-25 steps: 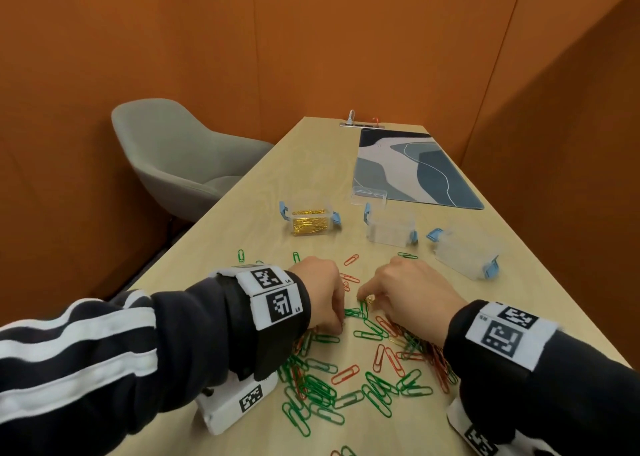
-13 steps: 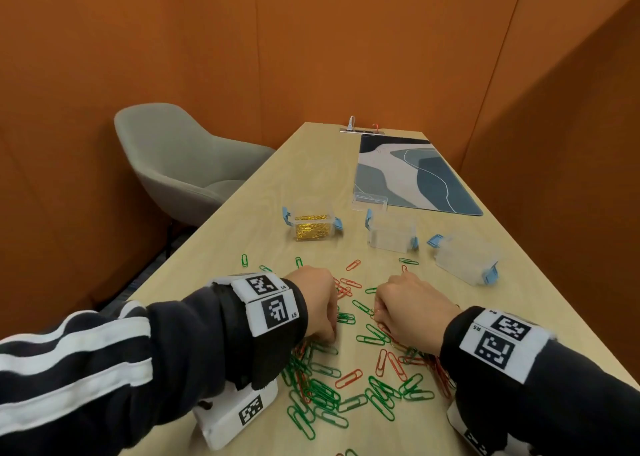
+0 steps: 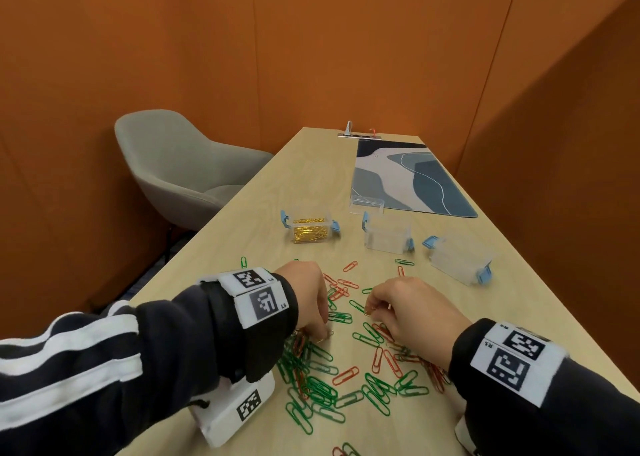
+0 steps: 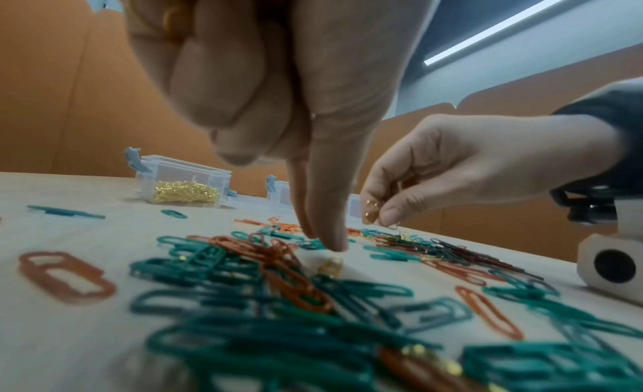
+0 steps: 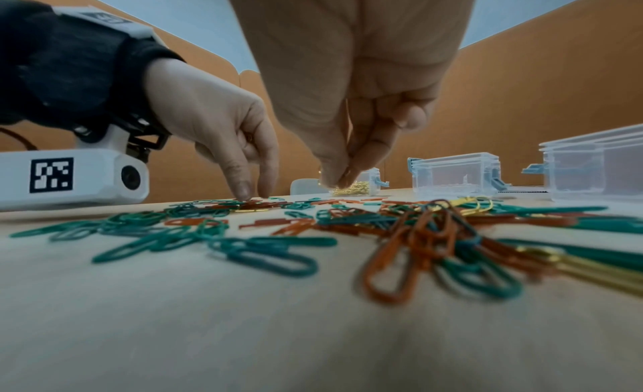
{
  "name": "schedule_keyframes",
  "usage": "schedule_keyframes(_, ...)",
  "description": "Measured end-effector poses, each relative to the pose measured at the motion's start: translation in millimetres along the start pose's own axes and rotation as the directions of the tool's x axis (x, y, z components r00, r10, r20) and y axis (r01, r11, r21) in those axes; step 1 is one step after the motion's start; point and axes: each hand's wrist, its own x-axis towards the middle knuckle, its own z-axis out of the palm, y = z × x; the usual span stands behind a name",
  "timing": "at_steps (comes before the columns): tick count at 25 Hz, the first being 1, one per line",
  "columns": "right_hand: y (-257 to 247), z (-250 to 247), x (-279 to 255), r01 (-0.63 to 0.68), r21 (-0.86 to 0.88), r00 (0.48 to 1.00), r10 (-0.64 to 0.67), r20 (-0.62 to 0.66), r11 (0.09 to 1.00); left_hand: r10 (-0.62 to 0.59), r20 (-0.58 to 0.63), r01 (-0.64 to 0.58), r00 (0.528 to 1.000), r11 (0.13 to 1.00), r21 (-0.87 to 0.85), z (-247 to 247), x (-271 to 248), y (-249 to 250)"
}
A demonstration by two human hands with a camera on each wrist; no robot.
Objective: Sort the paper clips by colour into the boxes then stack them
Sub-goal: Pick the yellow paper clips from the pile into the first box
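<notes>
Green and red paper clips (image 3: pixel 346 369) lie scattered on the near part of the wooden table (image 3: pixel 311 178), with a few gold ones among them. My left hand (image 3: pixel 323 332) points thumb and forefinger down onto the pile beside a loose gold clip (image 4: pixel 330 266); its other fingers curl over gold clips in the palm. My right hand (image 3: pixel 372 312) hovers just above the pile and pinches small gold clips (image 4: pixel 370 212) between thumb and fingertips. Behind stand a clear box of gold clips (image 3: pixel 310 232) and two empty clear boxes (image 3: pixel 387 238), (image 3: pixel 460 260), all with blue latches.
A loose clear lid (image 3: pixel 367 205) lies by the patterned blue mat (image 3: pixel 408 178) at the back right. A grey chair (image 3: pixel 180 168) stands left of the table. Orange walls close in on all sides. The table's right edge runs close behind the far right box.
My right hand has drawn its pointing finger in and lifted slightly off the pile with gold clips pinched. My left hand stays at the pile's left side, fingertips down.
</notes>
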Motion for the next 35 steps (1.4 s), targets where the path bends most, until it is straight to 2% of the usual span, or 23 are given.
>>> schedule_keyframes(6,-2,-5,-10,0.013,0.029,0.998,-0.011,-0.056,0.999,-0.049,0.108,0.034,0.993,0.989,0.142,9,-4,11)
schedule_keyframes(8,-2,-5,-13,0.011,0.028,0.991,-0.007,-0.133,1.0,-0.095,0.106,0.075,0.99,0.981,0.18,11,-7,20)
schedule_keyframes(9,-1,-5,-14,0.013,0.051,0.981,-0.003,-0.195,0.999,-0.127,0.093,0.117,0.988,0.987,0.109,10,-6,24)
schedule_keyframes(10,0,-4,-14,0.025,0.094,0.967,-0.001,-0.254,0.995,-0.183,0.11,0.192,0.977,0.978,-0.083,8,-5,27)
schedule_keyframes(11,1,-3,-15,0.057,0.142,0.951,-0.01,-0.31,0.988,-0.235,0.18,0.287,0.955,0.883,-0.371,4,-3,28)
schedule_keyframes(12,1,-1,-16,0.108,0.182,0.933,-0.037,-0.358,0.977,-0.236,0.29,0.37,0.927,0.69,-0.622,0,-1,30)
schedule_keyframes(13,0,-1,-17,0.174,0.206,0.913,-0.08,-0.399,0.963,-0.185,0.384,0.424,0.905,0.487,-0.763,-5,-1,31)
schedule_keyframes(14,-2,0,-17,0.239,0.222,0.898,-0.128,-0.422,0.945,-0.12,0.425,0.439,0.897,0.328,-0.836,-7,-1,31)
schedule_keyframes(15,-4,0,-17,0.294,0.239,0.89,-0.173,-0.423,0.926,-0.071,0.429,0.433,0.9,0.232,-0.871,-7,1,31)
schedule_keyframes(18,-9,1,-14,0.369,0.249,0.899,-0.276,-0.341,0.895,-0.023,0.401,0.401,0.916,0.132,-0.907,3,8,38)
schedule_keyframes(19,-8,1,-15,0.364,0.243,0.906,-0.281,-0.318,0.899,-0.017,0.405,0.403,0.914,0.129,-0.906,6,11,38)
schedule_keyframes(21,-3,-3,-20,0.334,0.185,0.911,-0.265,-0.317,0.924,0.017,0.428,0.418,0.903,0.19,-0.888,6,20,36)
schedule_keyframes(24,10,-11,-33,0.232,0.051,0.939,-0.21,-0.273,0.971,-0.07,0.397,0.391,0.915,0.391,-0.833,-17,43,21)
schedule_keyframes(27,20,-15,-36,0.133,-0.063,0.983,-0.14,-0.121,0.989,-0.243,0.149,0.266,0.959,0.573,-0.775,-61,83,2)
schedule_keyframes(29,22,-14,-33,0.126,-0.091,0.99,-0.131,-0.053,0.988,-0.304,-0.036,0.18,0.952,0.65,-0.739,-82,110,-4)
schedule_keyframes(31,20,-12,-29,0.133,-0.097,0.991,-0.135,-0.009,0.986,-0.318,-0.177,0.114,0.931,0.718,-0.686,-89,133,-9)
schedule_keyframes(33,19,-10,-25,0.143,-0.08,0.989,-0.14,0.046,0.986,-0.336,-0.251,0.115,0.908,0.775,-0.621,-84,149,-15)
schedule_keyframes(35,19,-10,-24,0.126,-0.038,0.983,-0.12,0.138,0.991,-0.313,-0.266,0.155,0.912,0.862,-0.483,-76,154,-22)
